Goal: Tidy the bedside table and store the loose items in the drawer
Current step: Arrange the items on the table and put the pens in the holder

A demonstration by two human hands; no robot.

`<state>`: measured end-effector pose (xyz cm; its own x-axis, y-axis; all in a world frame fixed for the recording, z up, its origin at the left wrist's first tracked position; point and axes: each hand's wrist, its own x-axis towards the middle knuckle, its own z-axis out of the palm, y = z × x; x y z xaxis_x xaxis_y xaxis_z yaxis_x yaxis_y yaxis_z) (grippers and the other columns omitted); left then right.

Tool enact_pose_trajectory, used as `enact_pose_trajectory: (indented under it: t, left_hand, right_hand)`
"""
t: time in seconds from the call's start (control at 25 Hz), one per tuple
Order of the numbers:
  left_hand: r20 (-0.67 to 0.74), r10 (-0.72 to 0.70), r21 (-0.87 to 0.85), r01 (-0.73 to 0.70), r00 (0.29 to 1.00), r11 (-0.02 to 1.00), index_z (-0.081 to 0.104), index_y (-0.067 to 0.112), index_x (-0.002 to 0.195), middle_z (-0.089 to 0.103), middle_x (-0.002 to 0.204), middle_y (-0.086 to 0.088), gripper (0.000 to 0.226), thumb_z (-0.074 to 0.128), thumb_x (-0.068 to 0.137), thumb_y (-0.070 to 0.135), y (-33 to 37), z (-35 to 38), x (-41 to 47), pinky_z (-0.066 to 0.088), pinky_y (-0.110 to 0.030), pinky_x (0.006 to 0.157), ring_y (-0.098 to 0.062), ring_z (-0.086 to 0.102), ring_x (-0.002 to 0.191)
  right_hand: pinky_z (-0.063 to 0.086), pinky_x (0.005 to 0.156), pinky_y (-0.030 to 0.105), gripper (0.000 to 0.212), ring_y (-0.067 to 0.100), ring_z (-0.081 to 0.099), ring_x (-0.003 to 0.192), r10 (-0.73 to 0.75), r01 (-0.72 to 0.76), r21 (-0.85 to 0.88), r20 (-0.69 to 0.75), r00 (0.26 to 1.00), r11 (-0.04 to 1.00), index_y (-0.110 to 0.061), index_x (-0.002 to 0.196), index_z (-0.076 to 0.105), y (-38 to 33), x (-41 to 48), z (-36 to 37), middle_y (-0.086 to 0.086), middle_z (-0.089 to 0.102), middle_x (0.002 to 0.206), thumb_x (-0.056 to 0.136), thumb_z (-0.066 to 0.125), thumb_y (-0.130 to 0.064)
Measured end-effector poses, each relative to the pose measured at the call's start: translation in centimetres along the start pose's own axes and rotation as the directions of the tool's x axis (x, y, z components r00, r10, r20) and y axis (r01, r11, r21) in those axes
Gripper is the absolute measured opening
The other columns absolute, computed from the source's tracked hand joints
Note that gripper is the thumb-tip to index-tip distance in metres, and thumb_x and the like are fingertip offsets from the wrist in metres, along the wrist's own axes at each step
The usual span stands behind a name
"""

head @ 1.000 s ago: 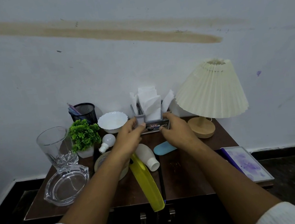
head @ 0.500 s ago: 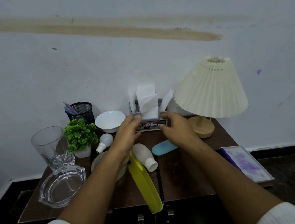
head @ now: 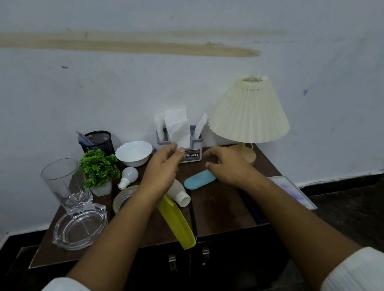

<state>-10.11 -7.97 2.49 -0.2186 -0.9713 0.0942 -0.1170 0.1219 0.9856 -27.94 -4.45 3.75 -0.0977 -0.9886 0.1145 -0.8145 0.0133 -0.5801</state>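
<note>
Napkin holder [head: 195, 145] stands back by the wall [head: 177, 74], likely freeing space; left hand [head: 162, 172] and right hand [head: 228, 165] hang slack-fingered, empty, before it.

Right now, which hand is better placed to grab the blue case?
Probably the right. The right hand hovers beside the blue case, fingers loose, holding nothing. The left hand is farther off, in front of the tissue holder.

Partly behind left forearm [head: 128, 225]: tape roll [head: 121, 195], white bottle [head: 181, 196].
</note>
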Motion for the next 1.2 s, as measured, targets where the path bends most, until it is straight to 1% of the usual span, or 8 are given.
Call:
enact_pose_trajectory:
  t: [0.12, 0.28, 0.4, 0.6, 0.68, 0.8, 0.96, 1.2]
  left_hand:
    - [0.091, 0.047, 0.062, -0.053, 0.995, 0.997, 0.065, 0.028, 0.129, 0.067, 0.126, 0.009, 0.039, 0.062, 0.094, 0.043, 0.4, 1.9, -2.7, 0.053, -0.044, 0.101, -0.008, 0.062, 0.115]
    - [0.211, 0.125, 0.221, -0.172, 0.969, 0.96, 0.072, 0.03, 0.112, 0.073, 0.111, 0.011, 0.02, 0.068, 0.093, 0.031, 0.0, 5.9, -5.8, 0.056, -0.038, 0.093, -0.006, 0.068, 0.099]
    - [0.293, 0.108, 0.368, -0.217, 0.95, 0.904, 0.071, 0.021, 0.119, 0.073, 0.111, 0.006, 0.029, 0.07, 0.091, 0.026, -0.7, 9.0, -6.7, 0.055, -0.032, 0.092, -0.007, 0.067, 0.095]
    - [0.299, 0.146, 0.567, -0.299, 0.943, 0.768, 0.064, 0.028, 0.125, 0.064, 0.114, 0.008, 0.04, 0.072, 0.087, 0.037, -1.9, 12.7, -6.4, 0.054, -0.03, 0.086, -0.005, 0.06, 0.095]
    - [0.296, 0.151, 0.591, -0.305, 0.943, 0.747, 0.06, 0.029, 0.129, 0.06, 0.116, 0.009, 0.045, 0.071, 0.087, 0.042, -2.3, 13.8, -6.1, 0.051, -0.029, 0.086, -0.005, 0.057, 0.099]
    - [0.273, 0.16, 0.587, -0.296, 0.949, 0.753, 0.06, 0.029, 0.128, 0.059, 0.116, 0.007, 0.043, 0.07, 0.088, 0.042, -2.8, 15.3, -5.6, 0.047, -0.027, 0.081, -0.006, 0.056, 0.1]
    - [0.224, 0.203, 0.582, -0.298, 0.953, 0.756, 0.067, 0.028, 0.115, 0.06, 0.109, 0.007, 0.027, 0.069, 0.09, 0.037, -3.1, 16.4, -5.1, 0.039, -0.025, 0.075, -0.006, 0.054, 0.093]
    - [0.147, 0.219, 0.502, -0.263, 0.965, 0.824, 0.07, 0.03, 0.103, 0.061, 0.098, 0.01, 0.018, 0.071, 0.088, 0.039, -2.4, 15.3, -3.9, 0.049, -0.027, 0.075, -0.007, 0.057, 0.089]
  right_hand:
    - [0.05, 0.095, 0.029, 0.032, 0.016, 0.061, 0.113, -0.023, 0.025, 0.028, -0.057, 0.998, 0.999, -0.017, 0.128, 0.067, 0.3, -2.9, -2.2, 0.001, 0.068, 0.125, 0.097, 0.059, -0.016]
    - [0.053, 0.091, 0.032, 0.024, 0.015, 0.066, 0.099, 0.001, 0.012, 0.074, -0.176, 0.984, 0.997, -0.015, 0.109, 0.074, 2.6, -6.9, -5.1, -0.001, 0.073, 0.107, 0.092, 0.058, -0.01]
    - [0.056, 0.087, 0.033, 0.022, 0.015, 0.067, 0.092, 0.157, -0.141, 0.079, -0.256, 0.954, 0.987, -0.018, 0.105, 0.074, 6.0, -8.9, -6.6, 0.0, 0.073, 0.103, 0.093, 0.057, -0.011]
    - [0.048, 0.086, 0.03, 0.029, 0.023, 0.063, 0.109, 0.384, -0.404, -0.015, -0.281, 0.88, 0.915, -0.014, 0.123, 0.066, 11.4, -10.0, -6.7, 0.007, 0.069, 0.122, 0.095, 0.06, -0.018]
    - [0.05, 0.087, 0.034, 0.037, 0.028, 0.062, 0.111, 0.476, -0.495, -0.046, -0.209, 0.854, 0.868, -0.012, 0.128, 0.061, 12.9, -10.3, -6.6, 0.011, 0.065, 0.125, 0.093, 0.064, -0.023]
    - [0.048, 0.079, 0.033, 0.028, 0.029, 0.062, 0.104, 0.538, -0.556, -0.089, -0.164, 0.827, 0.827, -0.011, 0.114, 0.063, 14.9, -10.5, -6.1, 0.012, 0.066, 0.115, 0.09, 0.062, -0.026]
    - [0.049, 0.073, 0.032, 0.018, 0.028, 0.065, 0.091, 0.539, -0.564, -0.087, -0.204, 0.817, 0.821, -0.013, 0.094, 0.069, 16.1, -10.3, -5.8, 0.011, 0.07, 0.1, 0.086, 0.062, -0.027]
    - [0.047, 0.07, 0.03, 0.011, 0.024, 0.062, 0.081, 0.495, -0.547, -0.098, -0.316, 0.809, 0.832, -0.017, 0.088, 0.071, 15.8, -10.1, -6.6, 0.006, 0.07, 0.091, 0.087, 0.061, -0.021]
